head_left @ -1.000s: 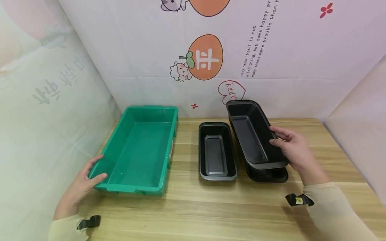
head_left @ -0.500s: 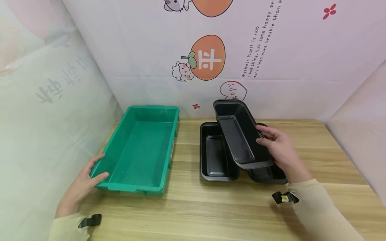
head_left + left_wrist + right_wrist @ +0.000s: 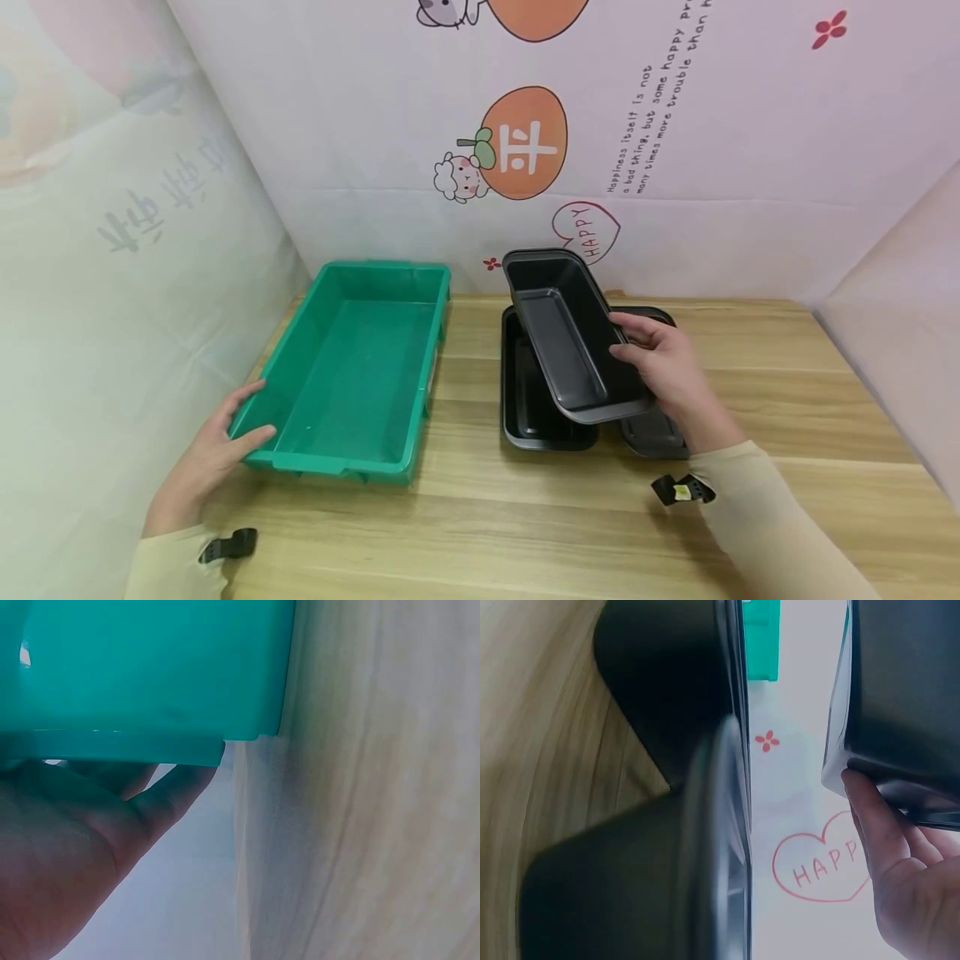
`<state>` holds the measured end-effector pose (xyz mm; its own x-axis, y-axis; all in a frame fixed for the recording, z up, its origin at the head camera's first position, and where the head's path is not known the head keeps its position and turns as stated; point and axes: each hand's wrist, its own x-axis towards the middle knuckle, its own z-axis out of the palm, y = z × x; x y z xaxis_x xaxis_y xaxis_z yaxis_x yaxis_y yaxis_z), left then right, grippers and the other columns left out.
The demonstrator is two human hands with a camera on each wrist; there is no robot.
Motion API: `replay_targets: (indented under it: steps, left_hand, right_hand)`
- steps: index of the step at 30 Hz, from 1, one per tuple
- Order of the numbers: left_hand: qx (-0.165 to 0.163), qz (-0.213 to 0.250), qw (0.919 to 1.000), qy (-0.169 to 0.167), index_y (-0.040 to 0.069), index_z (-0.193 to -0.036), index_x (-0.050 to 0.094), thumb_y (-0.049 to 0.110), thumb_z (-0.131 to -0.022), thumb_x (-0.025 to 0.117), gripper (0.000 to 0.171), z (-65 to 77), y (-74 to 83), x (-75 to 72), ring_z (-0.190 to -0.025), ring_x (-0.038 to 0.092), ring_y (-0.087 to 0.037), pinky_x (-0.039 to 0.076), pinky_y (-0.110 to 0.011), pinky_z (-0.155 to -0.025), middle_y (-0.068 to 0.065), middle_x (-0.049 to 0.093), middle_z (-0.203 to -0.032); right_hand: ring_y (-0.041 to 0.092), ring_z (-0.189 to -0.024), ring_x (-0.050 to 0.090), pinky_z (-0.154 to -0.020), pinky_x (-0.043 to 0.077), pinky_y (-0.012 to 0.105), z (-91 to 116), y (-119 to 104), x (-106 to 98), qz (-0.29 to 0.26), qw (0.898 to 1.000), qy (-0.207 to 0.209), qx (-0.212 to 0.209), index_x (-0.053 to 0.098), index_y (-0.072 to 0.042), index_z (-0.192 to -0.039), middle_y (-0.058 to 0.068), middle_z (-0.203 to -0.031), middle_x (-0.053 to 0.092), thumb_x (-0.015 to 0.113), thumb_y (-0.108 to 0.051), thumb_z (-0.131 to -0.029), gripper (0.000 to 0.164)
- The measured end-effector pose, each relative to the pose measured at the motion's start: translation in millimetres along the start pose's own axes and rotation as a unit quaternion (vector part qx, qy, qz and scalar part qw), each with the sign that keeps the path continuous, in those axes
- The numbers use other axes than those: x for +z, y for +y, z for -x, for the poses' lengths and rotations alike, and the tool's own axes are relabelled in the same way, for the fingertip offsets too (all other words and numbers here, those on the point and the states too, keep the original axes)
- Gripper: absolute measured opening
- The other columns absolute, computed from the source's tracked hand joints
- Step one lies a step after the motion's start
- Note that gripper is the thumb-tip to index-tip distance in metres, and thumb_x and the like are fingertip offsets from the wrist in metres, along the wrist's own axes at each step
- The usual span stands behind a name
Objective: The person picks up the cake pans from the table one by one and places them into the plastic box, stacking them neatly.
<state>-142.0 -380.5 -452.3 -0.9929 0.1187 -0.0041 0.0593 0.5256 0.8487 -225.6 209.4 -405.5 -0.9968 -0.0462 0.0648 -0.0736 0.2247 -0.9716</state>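
My right hand point(image 3: 667, 371) pinches the right long rim of a black loaf pan point(image 3: 562, 350), thumb inside and fingers outside. This pan is tilted, raised over a second loaf pan point(image 3: 551, 439) and hiding much of it. A third loaf pan point(image 3: 654, 435) sits just to the right, partly covered by the held pan and my hand. Below the held pan, the right wrist view shows the side of one standing pan point(image 3: 607, 892). At the near left corner of a green plastic tray point(image 3: 360, 375), my left hand point(image 3: 210, 458) grips the rim, thumb on the front edge.
A wooden table point(image 3: 450, 533) carries the tray and pans. Behind it rises a white printed cloth backdrop point(image 3: 375, 125), and another cloth wall point(image 3: 135, 317) stands close beside the tray and my left hand. On the right is a further cloth wall point(image 3: 900, 242).
My right hand has carried the held loaf pan leftward, from above the right-hand pan to above the left-hand one. My left hand stays on the tray corner; the view shifts slightly.
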Motion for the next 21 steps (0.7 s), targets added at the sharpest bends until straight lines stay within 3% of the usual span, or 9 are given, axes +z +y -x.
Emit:
replay_targets:
  steps: [9,16,21]
  left_hand:
    - [-0.013,0.017,0.9998,0.001,0.021,-0.159,0.014,0.017,-0.099,0.060,0.076,0.1,1.1,1.5,-0.141,-0.010,-0.053,0.005,-0.081,-0.097,-0.024,-0.005,-0.161]
    - [-0.014,0.014,0.9998,0.005,0.021,-0.159,0.014,0.017,-0.099,0.060,0.076,-0.2,0.8,0.4,-0.142,-0.009,-0.052,0.006,-0.080,-0.098,-0.024,-0.004,-0.161]
    - [-0.016,0.020,0.9997,0.007,0.019,-0.159,0.014,0.016,-0.098,0.062,0.077,-0.5,2.2,0.9,-0.142,-0.006,-0.052,0.008,-0.078,-0.100,-0.025,-0.002,-0.160]
  right_hand:
    - [0.023,-0.124,0.051,-0.087,0.048,0.018,-3,-8,17,0.013,1.000,-0.011,0.003,0.057,-0.006,-0.138,0.012,-0.141,0.054,0.067,-0.004,-0.091,0.048]
    - [0.023,-0.128,0.048,-0.105,0.040,0.040,-5,-15,35,0.009,1.000,-0.022,0.009,0.058,-0.009,-0.138,0.008,-0.142,0.053,0.066,-0.004,-0.092,0.047]
    - [0.024,-0.127,0.048,-0.106,0.038,0.044,-8,-21,51,-0.004,0.999,-0.036,0.002,0.058,-0.008,-0.137,0.008,-0.142,0.053,0.065,-0.003,-0.092,0.046]
